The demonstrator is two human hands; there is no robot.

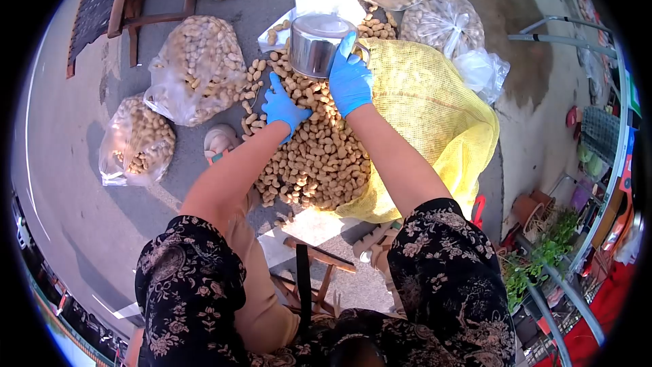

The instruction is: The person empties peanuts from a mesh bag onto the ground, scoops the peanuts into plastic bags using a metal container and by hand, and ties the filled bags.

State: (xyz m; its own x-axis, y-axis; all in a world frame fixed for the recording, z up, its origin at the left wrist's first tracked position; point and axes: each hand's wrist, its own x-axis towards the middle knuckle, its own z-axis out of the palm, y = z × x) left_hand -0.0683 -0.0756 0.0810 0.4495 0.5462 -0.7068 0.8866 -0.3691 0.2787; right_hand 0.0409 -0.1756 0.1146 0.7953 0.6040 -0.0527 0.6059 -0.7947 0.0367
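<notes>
A shiny metal mug (314, 46) is tipped over at the far end of a heap of peanuts (319, 156), its flat base facing up. My right hand (351, 81), in a blue glove, grips the mug at its handle side, with the thumb or a finger along the wall. What is inside the mug is hidden. My left hand (282, 107), also in a blue glove, is spread over the left side of the heap, its fingers apart and touching peanuts. A yellow mesh sack (428, 95) lies against the heap on the right, under my right forearm.
Clear plastic bags of peanuts stand at the left (204, 61), farther left (139, 139) and at the back right (445, 24). A wooden chair (125, 0) is at the upper left. Potted plants (543, 251) and metal rails (577, 41) line the right side.
</notes>
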